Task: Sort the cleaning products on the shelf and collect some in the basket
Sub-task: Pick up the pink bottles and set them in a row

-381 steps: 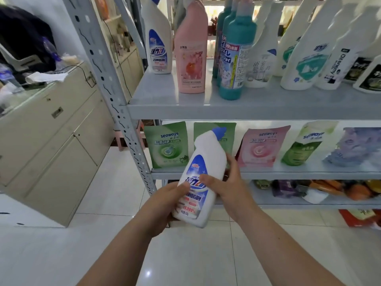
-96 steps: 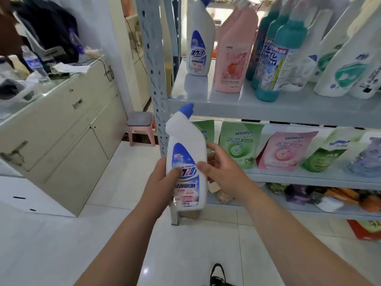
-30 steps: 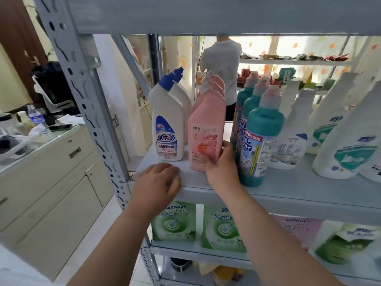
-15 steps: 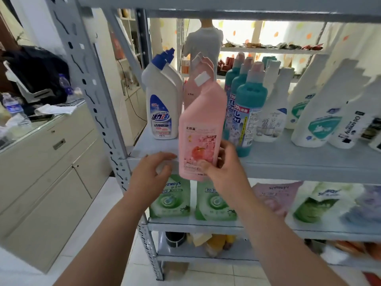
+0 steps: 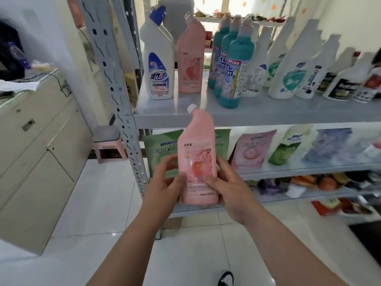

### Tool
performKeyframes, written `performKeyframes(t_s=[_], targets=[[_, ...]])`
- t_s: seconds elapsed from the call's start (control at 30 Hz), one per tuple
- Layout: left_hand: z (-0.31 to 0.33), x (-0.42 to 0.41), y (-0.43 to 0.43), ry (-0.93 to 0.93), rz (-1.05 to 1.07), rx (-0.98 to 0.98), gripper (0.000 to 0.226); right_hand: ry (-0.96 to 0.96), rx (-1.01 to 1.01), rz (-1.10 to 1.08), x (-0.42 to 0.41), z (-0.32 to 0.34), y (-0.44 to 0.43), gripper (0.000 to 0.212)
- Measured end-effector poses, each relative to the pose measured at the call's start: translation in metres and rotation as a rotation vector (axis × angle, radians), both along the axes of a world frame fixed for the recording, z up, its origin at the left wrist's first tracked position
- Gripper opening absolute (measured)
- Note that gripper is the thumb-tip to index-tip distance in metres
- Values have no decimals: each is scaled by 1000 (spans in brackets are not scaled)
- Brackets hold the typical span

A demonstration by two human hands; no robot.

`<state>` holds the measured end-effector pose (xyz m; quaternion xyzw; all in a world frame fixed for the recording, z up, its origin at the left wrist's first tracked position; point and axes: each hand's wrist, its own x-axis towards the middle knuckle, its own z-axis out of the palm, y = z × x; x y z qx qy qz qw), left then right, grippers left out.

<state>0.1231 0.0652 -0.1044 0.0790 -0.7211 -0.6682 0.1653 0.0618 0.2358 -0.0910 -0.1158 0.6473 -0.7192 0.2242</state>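
hands: left hand and right hand both clasp the tall pink plastic bottle with angled white cap and floral label, upright in front of the grey metal shelf. behind, a second pink bottle stands beside a white blue-capped bottle.

Glossy white floor tiles with thin grout lines, catching small glints of light. A cream cabinet along the left side, fitted with recessed metal handles, a black cable trailing over its top edge beside a sheet of white paper. A pale, plain wall behind it. A small pink stool with a grey seat between cabinet and grey perforated upright. Bright daylight beyond, through a curtain dotted orange.
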Motion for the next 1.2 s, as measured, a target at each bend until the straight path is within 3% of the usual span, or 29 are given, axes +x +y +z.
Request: performKeyframes(t_s=[0.07,0.17,0.23,0.3,0.4,0.5,0.63,0.9,0.97,1.1,1.2], targets=[[-3,9,8,4,58,10,38,-8,-1,-12,10,-8,5,69],[0,19,18,-78,19,190,23,51,9,111,24,-14,8,53],[1,22,21,-120,-65,361,42,143,78,206,32,-13,11,54],[1,23,27,-132,-106,385,62,269,169,230,34,-11,15,57],[4,22,45,-161,-104,591,60,319,189,138,27,-8,29,55],[9,17,67,-235,-91,897,43,185,208,23,15,-9,48,50],[10,1,94,-297,-4,1055,37,-236,-13,-21,6,-21,66,45],[5,-25,139,-376,87,1004,34,-315,-146,-18,-23,-29,95,28],[-1,-29,144,-394,111,920,31,-247,-153,-10,-29,-27,101,27],[-10,-34,153,-390,119,738,36,20,-92,4,-35,-24,107,48],[-13,-40,157,-360,157,710,35,88,-133,55,-30,-23,104,52]])
